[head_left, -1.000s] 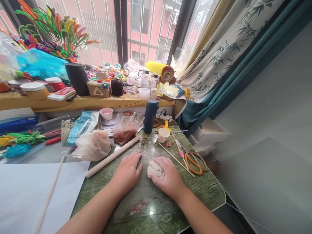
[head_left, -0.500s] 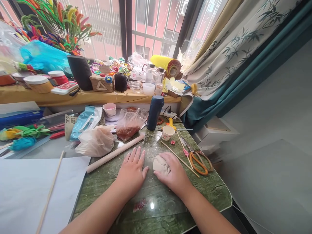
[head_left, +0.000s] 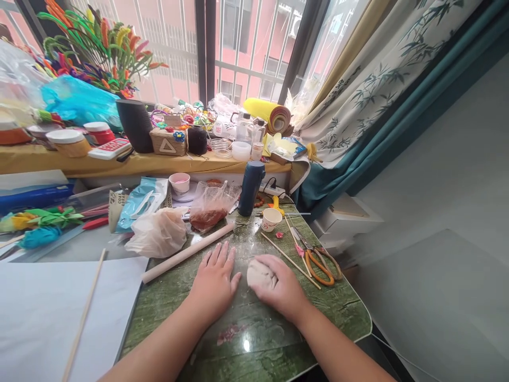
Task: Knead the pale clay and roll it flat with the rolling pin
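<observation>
My right hand [head_left: 280, 289] is wrapped round a pale, creased lump of dough or clay [head_left: 259, 274] on the green table. Part of the lump is hidden under my palm and fingers. To its left my left hand [head_left: 214, 276] lies flat on the table, fingers spread and holding nothing. A pale rolling pin [head_left: 189, 253] rests slantwise just beyond the left fingertips. Past the right hand are a thin wooden stick [head_left: 290, 260] and orange-handled scissors [head_left: 320, 268].
A paper cup [head_left: 272, 219], a dark blue bottle [head_left: 251, 188] and a bag of brown material [head_left: 210, 212] stand farther back. A crumpled plastic bag [head_left: 157, 233] lies behind the rolling pin. White paper [head_left: 43, 313] with a stick [head_left: 85, 313] covers the left side.
My right fingers have closed further round the lump, and its creased surface has changed shape. My left hand stays flat in place. The whole view has shifted slightly.
</observation>
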{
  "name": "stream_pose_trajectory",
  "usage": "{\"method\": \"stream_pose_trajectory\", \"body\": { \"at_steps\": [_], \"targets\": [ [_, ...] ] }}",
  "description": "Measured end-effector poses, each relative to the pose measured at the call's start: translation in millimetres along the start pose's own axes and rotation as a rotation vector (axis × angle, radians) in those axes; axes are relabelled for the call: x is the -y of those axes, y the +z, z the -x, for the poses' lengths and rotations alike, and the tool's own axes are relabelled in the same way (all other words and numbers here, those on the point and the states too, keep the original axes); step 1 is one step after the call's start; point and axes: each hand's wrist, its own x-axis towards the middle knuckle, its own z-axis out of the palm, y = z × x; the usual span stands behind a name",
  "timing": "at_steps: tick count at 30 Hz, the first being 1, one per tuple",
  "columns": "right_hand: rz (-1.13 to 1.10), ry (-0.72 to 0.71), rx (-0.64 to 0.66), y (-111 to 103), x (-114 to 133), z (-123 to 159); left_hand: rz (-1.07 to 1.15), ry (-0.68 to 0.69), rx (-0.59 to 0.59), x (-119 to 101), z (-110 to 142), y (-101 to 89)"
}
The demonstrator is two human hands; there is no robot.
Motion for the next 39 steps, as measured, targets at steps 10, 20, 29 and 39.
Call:
{"method": "stream_pose_trajectory", "body": {
  "at_steps": [10,20,29,39],
  "targets": [
    [-1.153,0.645,-0.072,1,19,-15,0.032,-0.014,-0.030,8,-7,-10.3],
    [0.042,-0.095,-0.353,-6,21,-11,0.107,0.034,-0.036,18,-8,-2.7],
    [0.538,-0.204,0.066,22,1,-7,0.108,0.048,-0.074,19,-9,1.5],
    [0.289,0.092,-0.058,15,-2,-17,0.129,0.036,-0.069,19,-9,-0.1]
  ]
}}
